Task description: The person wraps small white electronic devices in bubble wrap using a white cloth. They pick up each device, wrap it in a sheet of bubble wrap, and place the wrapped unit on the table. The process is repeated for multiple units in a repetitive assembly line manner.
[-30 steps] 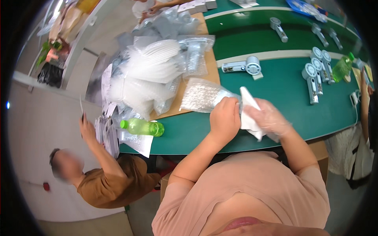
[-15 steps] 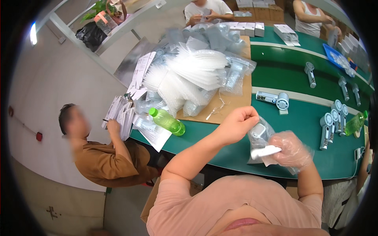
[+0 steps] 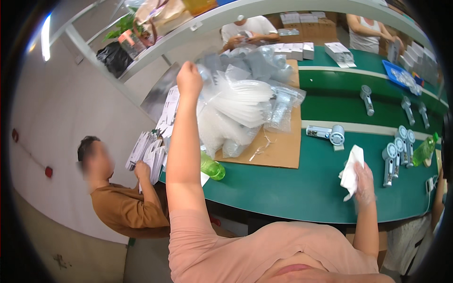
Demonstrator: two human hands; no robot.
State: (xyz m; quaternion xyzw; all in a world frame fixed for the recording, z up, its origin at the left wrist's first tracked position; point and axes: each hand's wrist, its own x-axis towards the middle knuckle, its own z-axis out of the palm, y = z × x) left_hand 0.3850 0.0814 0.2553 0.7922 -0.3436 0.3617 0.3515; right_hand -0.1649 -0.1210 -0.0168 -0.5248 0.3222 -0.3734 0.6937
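Note:
My left hand (image 3: 190, 81) is stretched far out over the left side of a heap of clear bubble bags (image 3: 264, 59). Its fingers are closed; whatever they hold, if anything, is hidden. Beneath and beside that arm fans a stack of white foam sleeves (image 3: 245, 99). My right hand (image 3: 364, 181), in a thin clear glove, grips a crumpled white cloth (image 3: 352, 170) above the green table (image 3: 283, 193). Nearest to it lies a light-blue handheld fan (image 3: 325, 134) on its side. Several more handheld fans (image 3: 390, 162) stand grouped to the right.
A green bottle (image 3: 213, 169) is partly behind my left forearm; another green bottle (image 3: 424, 148) stands right. Cardboard (image 3: 278, 158) lies under the heap. A person in brown (image 3: 122, 207) handles papers (image 3: 152, 155) at left. Two people work across the table near a blue tray (image 3: 392, 70).
My left hand has swung from the table's front to the far left, over the heap. The bagged fan has left the space between my hands. My right hand has shifted slightly right with the cloth.

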